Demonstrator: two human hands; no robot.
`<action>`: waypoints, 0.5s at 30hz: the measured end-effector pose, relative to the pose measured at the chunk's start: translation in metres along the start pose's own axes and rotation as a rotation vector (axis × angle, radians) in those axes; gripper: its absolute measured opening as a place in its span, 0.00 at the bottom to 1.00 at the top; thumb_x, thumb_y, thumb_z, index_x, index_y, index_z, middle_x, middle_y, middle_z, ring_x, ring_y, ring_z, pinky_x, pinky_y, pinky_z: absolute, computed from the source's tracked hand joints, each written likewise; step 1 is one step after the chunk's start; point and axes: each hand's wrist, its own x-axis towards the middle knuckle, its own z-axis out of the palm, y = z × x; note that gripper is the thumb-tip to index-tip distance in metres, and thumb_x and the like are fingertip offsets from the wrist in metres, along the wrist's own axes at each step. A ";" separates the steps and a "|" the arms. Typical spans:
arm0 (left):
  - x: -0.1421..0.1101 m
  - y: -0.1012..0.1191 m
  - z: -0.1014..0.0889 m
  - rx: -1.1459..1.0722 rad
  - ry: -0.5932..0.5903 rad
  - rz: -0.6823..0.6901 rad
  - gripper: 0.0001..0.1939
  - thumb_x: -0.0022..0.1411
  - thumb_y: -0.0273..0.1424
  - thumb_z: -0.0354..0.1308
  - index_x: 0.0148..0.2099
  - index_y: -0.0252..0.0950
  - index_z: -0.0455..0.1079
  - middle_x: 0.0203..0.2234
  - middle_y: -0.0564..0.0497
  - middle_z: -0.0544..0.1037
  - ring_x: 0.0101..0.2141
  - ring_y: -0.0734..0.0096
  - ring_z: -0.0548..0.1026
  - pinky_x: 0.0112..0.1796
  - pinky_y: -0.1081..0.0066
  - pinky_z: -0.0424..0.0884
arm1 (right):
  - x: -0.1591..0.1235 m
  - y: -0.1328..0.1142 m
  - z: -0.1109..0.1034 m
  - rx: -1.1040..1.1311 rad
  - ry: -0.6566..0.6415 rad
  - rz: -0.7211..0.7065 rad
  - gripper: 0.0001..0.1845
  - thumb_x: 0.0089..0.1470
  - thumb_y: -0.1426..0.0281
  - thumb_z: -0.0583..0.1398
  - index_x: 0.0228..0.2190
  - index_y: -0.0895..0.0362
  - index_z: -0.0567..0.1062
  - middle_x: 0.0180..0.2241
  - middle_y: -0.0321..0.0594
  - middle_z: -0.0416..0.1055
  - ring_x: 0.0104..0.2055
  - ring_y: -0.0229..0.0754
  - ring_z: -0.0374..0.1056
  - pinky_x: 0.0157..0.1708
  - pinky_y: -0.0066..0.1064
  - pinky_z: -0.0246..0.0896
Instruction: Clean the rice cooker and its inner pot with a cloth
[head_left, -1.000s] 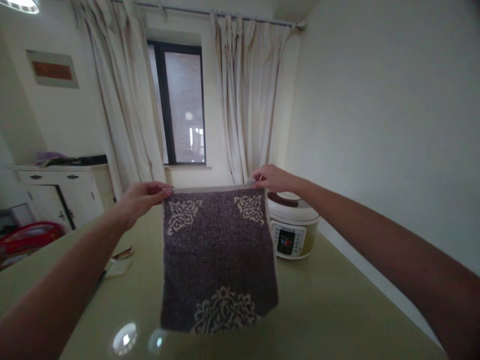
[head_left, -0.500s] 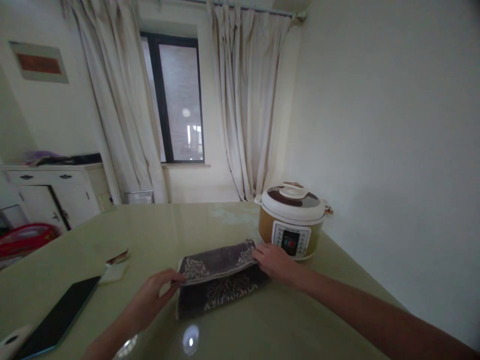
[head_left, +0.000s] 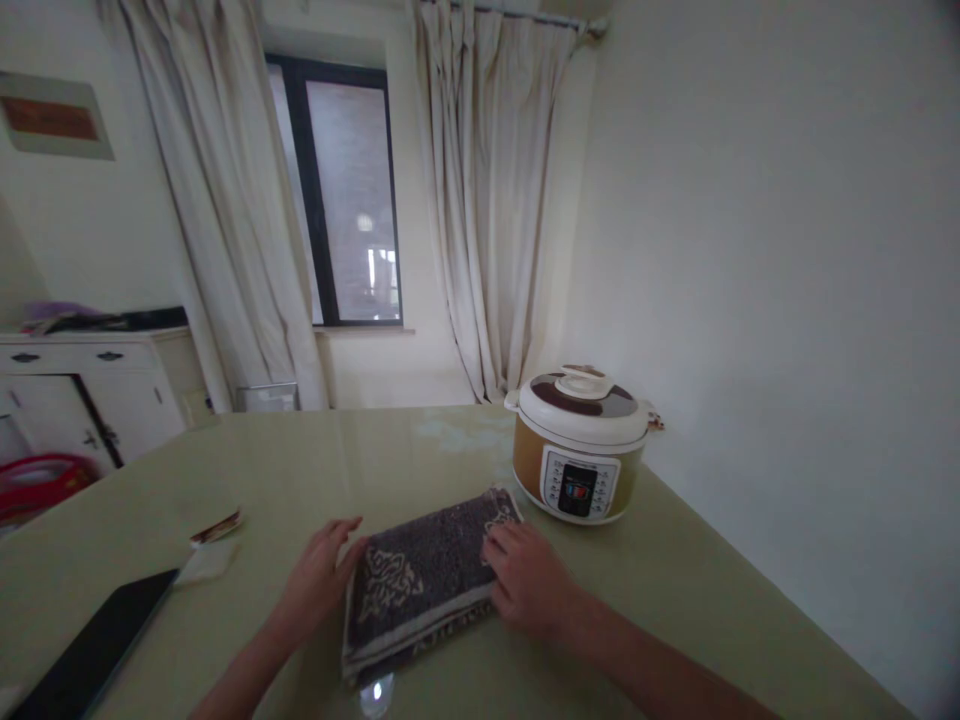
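A dark grey-purple towel (head_left: 427,575) with cream patterns and pale edging lies folded in layers on the table. My left hand (head_left: 322,570) is by its left end, fingers apart and the thumb side close to the towel's edge. Over the right end my right hand (head_left: 529,580) rests with bent fingers closed at the cloth. The undersides of those fingers are hidden.
A white and brown electric cooker (head_left: 581,445) stands behind my right hand, near the wall. To the left on the glossy green table (head_left: 285,460) lie a dark tablet-like device (head_left: 101,640) and a small torn packet (head_left: 217,527).
The towel's upper layer has come down towards me and now lies flat over the lower one. My left hand has let go of its edge; my right hand has moved nearer.
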 end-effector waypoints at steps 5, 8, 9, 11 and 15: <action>0.039 -0.004 0.020 0.054 -0.034 -0.003 0.26 0.57 0.58 0.53 0.32 0.41 0.72 0.36 0.43 0.82 0.45 0.49 0.79 0.53 0.51 0.72 | 0.034 -0.066 0.051 0.075 0.169 -0.171 0.35 0.54 0.45 0.62 0.60 0.44 0.70 0.58 0.40 0.76 0.55 0.54 0.72 0.52 0.45 0.70; 0.029 -0.008 0.022 -0.173 -0.079 -0.053 0.31 0.56 0.67 0.52 0.32 0.42 0.67 0.26 0.50 0.76 0.32 0.58 0.77 0.38 0.61 0.75 | 0.049 -0.088 0.081 -0.067 0.191 -0.257 0.27 0.53 0.44 0.59 0.52 0.37 0.73 0.54 0.28 0.80 0.51 0.49 0.75 0.42 0.41 0.72; 0.023 -0.012 0.021 -0.268 -0.082 -0.105 0.33 0.54 0.69 0.53 0.33 0.42 0.66 0.25 0.52 0.76 0.30 0.59 0.76 0.35 0.62 0.74 | 0.052 -0.094 0.088 -0.123 0.199 -0.277 0.23 0.54 0.45 0.57 0.49 0.35 0.74 0.52 0.25 0.81 0.48 0.48 0.76 0.37 0.41 0.71; 0.010 -0.022 0.017 -0.399 -0.102 -0.220 0.37 0.45 0.72 0.59 0.36 0.43 0.68 0.25 0.53 0.77 0.30 0.58 0.77 0.33 0.63 0.74 | 0.058 -0.104 0.097 -0.200 0.241 -0.287 0.19 0.55 0.46 0.55 0.44 0.35 0.76 0.49 0.22 0.82 0.44 0.49 0.76 0.32 0.41 0.67; -0.012 -0.047 0.011 -0.445 -0.257 -0.287 0.39 0.32 0.71 0.67 0.27 0.41 0.70 0.23 0.50 0.78 0.32 0.53 0.79 0.37 0.59 0.77 | 0.066 -0.119 0.103 -0.139 0.280 -0.275 0.18 0.58 0.53 0.59 0.43 0.48 0.79 0.42 0.41 0.82 0.40 0.51 0.76 0.29 0.40 0.67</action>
